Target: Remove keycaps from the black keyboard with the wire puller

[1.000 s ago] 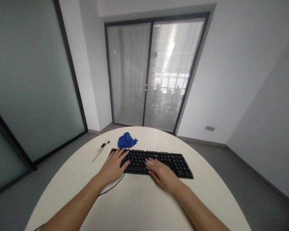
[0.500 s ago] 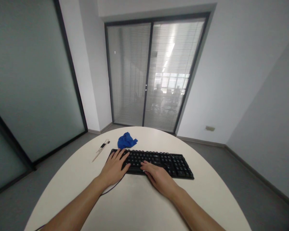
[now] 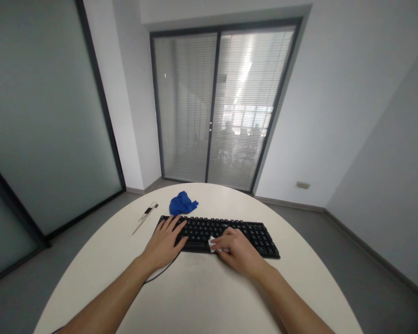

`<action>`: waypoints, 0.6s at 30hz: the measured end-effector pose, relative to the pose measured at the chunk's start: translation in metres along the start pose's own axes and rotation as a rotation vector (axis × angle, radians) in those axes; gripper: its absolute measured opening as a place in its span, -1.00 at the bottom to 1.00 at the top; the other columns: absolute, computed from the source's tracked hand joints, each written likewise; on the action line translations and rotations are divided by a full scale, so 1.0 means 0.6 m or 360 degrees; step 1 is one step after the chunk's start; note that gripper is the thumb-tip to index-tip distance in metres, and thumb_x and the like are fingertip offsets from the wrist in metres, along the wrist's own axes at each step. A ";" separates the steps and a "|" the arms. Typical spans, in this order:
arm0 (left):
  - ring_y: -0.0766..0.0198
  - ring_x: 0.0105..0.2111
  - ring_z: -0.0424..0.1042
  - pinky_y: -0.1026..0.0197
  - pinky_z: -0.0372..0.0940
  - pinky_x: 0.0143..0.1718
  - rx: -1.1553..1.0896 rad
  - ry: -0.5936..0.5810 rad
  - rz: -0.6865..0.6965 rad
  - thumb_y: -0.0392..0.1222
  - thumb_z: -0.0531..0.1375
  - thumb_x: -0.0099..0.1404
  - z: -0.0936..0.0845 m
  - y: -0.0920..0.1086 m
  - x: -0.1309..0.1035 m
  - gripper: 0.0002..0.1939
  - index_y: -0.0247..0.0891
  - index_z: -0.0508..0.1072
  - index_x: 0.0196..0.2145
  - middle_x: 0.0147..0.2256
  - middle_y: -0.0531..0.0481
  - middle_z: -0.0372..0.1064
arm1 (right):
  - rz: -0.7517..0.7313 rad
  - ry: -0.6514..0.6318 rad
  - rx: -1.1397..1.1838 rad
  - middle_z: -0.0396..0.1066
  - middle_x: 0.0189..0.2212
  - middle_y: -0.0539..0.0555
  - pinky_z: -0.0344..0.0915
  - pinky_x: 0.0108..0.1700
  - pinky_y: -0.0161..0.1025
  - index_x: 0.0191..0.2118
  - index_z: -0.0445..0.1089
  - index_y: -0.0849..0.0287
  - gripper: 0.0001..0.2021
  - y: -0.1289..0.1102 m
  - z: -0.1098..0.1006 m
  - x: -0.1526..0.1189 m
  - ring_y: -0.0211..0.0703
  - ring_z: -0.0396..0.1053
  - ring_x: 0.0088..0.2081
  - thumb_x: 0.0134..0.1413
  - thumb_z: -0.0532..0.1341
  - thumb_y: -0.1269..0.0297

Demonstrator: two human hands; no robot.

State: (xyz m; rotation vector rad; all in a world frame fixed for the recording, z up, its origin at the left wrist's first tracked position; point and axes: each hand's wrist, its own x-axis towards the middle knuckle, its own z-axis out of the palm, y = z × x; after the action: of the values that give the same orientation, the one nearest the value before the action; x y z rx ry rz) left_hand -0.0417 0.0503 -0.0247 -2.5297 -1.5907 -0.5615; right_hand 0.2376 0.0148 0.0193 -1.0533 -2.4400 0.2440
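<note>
A black keyboard lies across the table in front of me. My left hand rests flat over its left end, fingers spread and thumb near the front edge. Toward the middle of the front edge, my right hand is closed with bent fingers on a small white wipe. Part of the wipe sticks out left of the fingertips, against the keys; the rest is hidden under the hand. A dark cable runs from beneath my left hand along the forearm.
Behind the keyboard sits a crumpled blue cloth. Left of it lie thin sticks, one a small brush with a dark head, beside a black piece. The round white table has a curved edge; glass doors stand beyond.
My right hand has shifted slightly right, its fingers curling in more, and the white wipe now shows at the fingertips. My left hand stays in place on the keyboard.
</note>
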 end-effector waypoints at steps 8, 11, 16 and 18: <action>-0.06 0.29 -0.05 -0.18 -0.06 0.24 -0.0012 0.0021 0.0037 0.09 -0.06 0.40 0.001 -0.013 -0.006 -0.47 -0.08 0.17 0.25 0.31 -0.06 -0.03 | 0.0249 -0.0080 0.0156 0.58 -0.30 0.01 0.32 -0.08 -0.20 -0.34 0.60 0.04 -0.68 0.024 -0.029 -0.011 -0.07 0.46 -0.19 -0.13 0.15 0.50; -0.07 0.29 -0.05 -0.18 -0.06 0.24 -0.0008 0.0012 0.0025 0.09 -0.05 0.39 -0.002 -0.011 -0.005 -0.47 -0.08 0.18 0.25 0.31 -0.06 -0.02 | 0.0349 0.0045 0.0066 0.57 -0.31 0.02 0.32 -0.09 -0.20 -0.35 0.59 0.04 -0.70 0.036 -0.034 -0.017 -0.07 0.46 -0.22 -0.12 0.16 0.50; -0.06 0.29 -0.04 -0.19 -0.07 0.24 -0.0022 0.0025 0.0032 0.09 -0.06 0.39 -0.001 -0.009 -0.005 -0.47 -0.07 0.18 0.25 0.31 -0.06 -0.02 | 0.0259 0.0357 0.0046 0.50 -0.05 0.04 0.28 0.06 -0.12 -0.07 0.51 0.03 -0.66 0.046 -0.007 -0.013 -0.09 0.39 -0.02 0.14 0.09 0.47; -0.06 0.29 -0.04 -0.19 -0.07 0.25 -0.0024 0.0033 0.0040 0.09 -0.06 0.40 0.000 -0.011 -0.006 -0.48 -0.06 0.18 0.25 0.31 -0.05 -0.03 | 0.0184 0.0314 0.0058 0.46 0.01 0.04 0.28 0.08 -0.11 0.00 0.47 0.02 -0.62 0.045 0.008 -0.009 -0.09 0.36 0.02 0.16 0.08 0.49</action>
State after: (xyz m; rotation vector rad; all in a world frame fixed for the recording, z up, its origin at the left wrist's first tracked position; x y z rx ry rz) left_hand -0.0486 0.0505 -0.0268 -2.5420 -1.5512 -0.5973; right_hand 0.2557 0.0296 0.0045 -1.1474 -2.1955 0.2110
